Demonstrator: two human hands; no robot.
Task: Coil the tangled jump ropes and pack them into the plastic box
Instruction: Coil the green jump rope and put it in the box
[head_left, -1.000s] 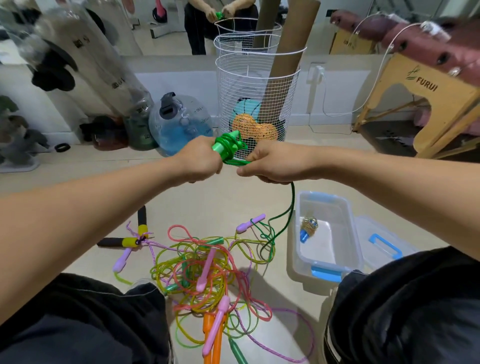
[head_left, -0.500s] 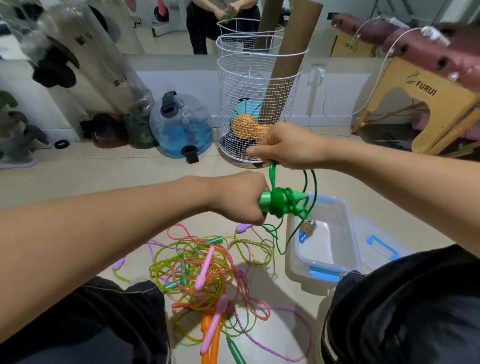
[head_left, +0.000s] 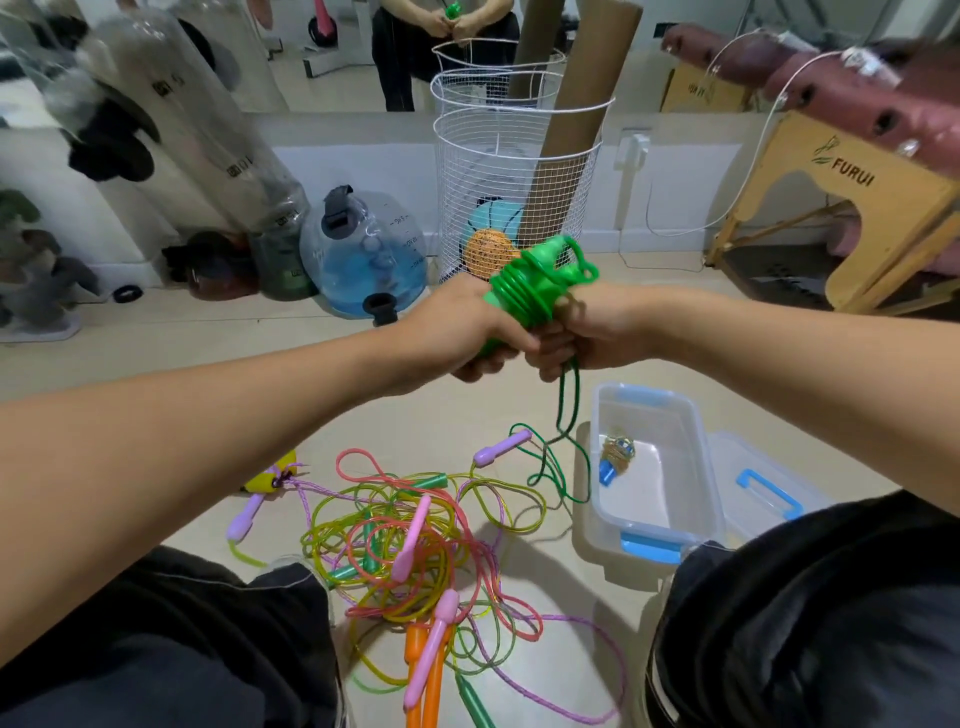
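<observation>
Head view: left hand (head_left: 462, 332) grips the lower end of the bright green plastic jump-rope handles (head_left: 524, 291), fingers curled round them, handles tilted up and to the right w/ green cord wound round them in several turns. Right hand (head_left: 587, 327) sits just beside, touching the bundle, fingers curled round the dark green cord (head_left: 569, 395) that hangs down from it; the cord's loose end drops to the floor and loops near the box. Both hands are raised over the floor, in front of a white wire-mesh basket (head_left: 519, 171).

Clear plastic storage box w/ blue clips (head_left: 675, 426) stands open on the floor at right, a small coiled rope bundle w/ blue handle (head_left: 615, 454) inside at its far end. Clear lid w/ blue handle (head_left: 763, 493) lies just beside the box, on its right.

Tangled pile of multi-coloured jump ropes (head_left: 415, 545) (yellow, pink, purple cords; pink, lilac, orange, green handles) lies on the floor between the person's knees, left of the box. Big blue-tinted water jug (head_left: 363, 249) stands by the wall.
</observation>
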